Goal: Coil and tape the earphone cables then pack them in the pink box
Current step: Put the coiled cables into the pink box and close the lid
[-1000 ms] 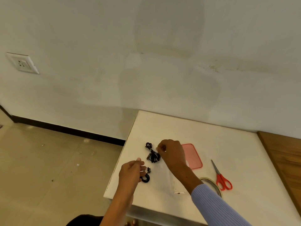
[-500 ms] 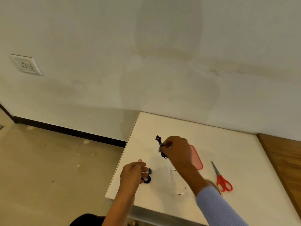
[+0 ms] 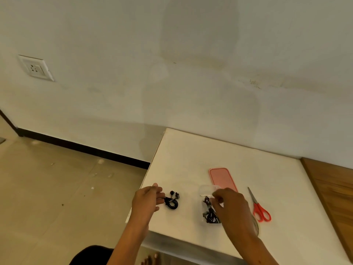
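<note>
Your right hand (image 3: pixel 228 204) has its fingertips curled over the near end of a clear box (image 3: pixel 207 203), apparently lowering a black earphone bundle (image 3: pixel 209 214) into it; whether they still pinch the cable cannot be told. Your left hand (image 3: pixel 147 200) pinches a second coiled earphone (image 3: pixel 172 202), which rests on the white table (image 3: pixel 191 155) just beside the box. The pink lid (image 3: pixel 222 178) lies beyond the box; red scissors (image 3: pixel 259 209) and a tape roll (image 3: pixel 255 227) lie to the right. Packing appears to be the step in hand. Next, release the first bundle, transfer the second coil into the box, then fit the lid. No legible brand, label or writing is visible.
</note>
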Available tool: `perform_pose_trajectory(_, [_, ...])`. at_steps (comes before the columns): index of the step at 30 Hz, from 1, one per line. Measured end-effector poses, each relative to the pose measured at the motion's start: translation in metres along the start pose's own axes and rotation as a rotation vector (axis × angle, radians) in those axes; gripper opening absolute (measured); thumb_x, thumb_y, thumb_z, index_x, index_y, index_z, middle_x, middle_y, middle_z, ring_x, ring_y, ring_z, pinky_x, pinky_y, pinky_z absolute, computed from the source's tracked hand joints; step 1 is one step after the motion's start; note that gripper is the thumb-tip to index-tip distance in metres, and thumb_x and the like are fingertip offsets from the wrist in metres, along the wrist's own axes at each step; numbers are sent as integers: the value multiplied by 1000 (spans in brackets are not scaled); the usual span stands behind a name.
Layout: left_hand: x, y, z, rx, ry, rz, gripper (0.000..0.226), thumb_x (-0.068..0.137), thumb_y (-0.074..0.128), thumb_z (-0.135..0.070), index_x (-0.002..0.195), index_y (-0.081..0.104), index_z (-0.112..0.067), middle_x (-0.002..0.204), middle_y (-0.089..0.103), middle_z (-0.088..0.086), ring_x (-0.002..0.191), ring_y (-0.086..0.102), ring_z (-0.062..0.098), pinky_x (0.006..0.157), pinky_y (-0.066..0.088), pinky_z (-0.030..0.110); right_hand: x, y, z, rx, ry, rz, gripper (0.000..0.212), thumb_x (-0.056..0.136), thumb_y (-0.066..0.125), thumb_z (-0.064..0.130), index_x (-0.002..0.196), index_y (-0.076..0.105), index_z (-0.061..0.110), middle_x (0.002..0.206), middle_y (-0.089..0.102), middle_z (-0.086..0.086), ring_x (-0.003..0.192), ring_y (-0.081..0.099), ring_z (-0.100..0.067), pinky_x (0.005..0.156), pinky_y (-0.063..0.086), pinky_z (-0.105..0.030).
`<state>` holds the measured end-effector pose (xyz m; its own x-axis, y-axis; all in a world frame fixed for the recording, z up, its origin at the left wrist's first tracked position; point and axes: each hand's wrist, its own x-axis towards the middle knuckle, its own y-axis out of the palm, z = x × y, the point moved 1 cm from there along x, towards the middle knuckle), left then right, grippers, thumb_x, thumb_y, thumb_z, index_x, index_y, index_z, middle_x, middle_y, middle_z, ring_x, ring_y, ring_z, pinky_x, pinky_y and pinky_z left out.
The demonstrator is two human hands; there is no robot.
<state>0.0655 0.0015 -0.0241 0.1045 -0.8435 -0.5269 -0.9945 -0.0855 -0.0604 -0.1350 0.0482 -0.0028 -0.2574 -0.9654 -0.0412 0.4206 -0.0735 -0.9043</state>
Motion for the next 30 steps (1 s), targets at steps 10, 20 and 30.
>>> perform_pose_trajectory(10, [9, -12, 4, 2, 13, -64, 29, 100, 42, -23, 96, 67, -8, 93, 72, 9, 88, 68, 20, 80, 52, 35, 22, 97, 72, -122, -373, 113, 20, 82, 67, 26, 100, 68, 18, 96, 68, 2, 92, 60, -17, 69, 48, -27])
perform_pose_trajectory(20, [4, -1, -3, -29, 107, -78, 29, 100, 43, -24, 96, 68, -9, 91, 72, 6, 86, 68, 19, 78, 52, 32, 40, 40, 58, 117, -128, -76, 13, 87, 58, 25, 94, 67, 20, 86, 69, 5, 77, 64, -15, 68, 51, -28])
perform_pose_trajectory(30, [-14, 53, 1, 98, 82, 155, 25, 97, 48, -27, 92, 67, -11, 92, 71, 5, 86, 67, 18, 77, 51, 30, 5, -1, -22, 197, 77, 18, 29, 82, 67, 42, 89, 69, 14, 83, 71, 1, 71, 67, -11, 72, 56, -29])
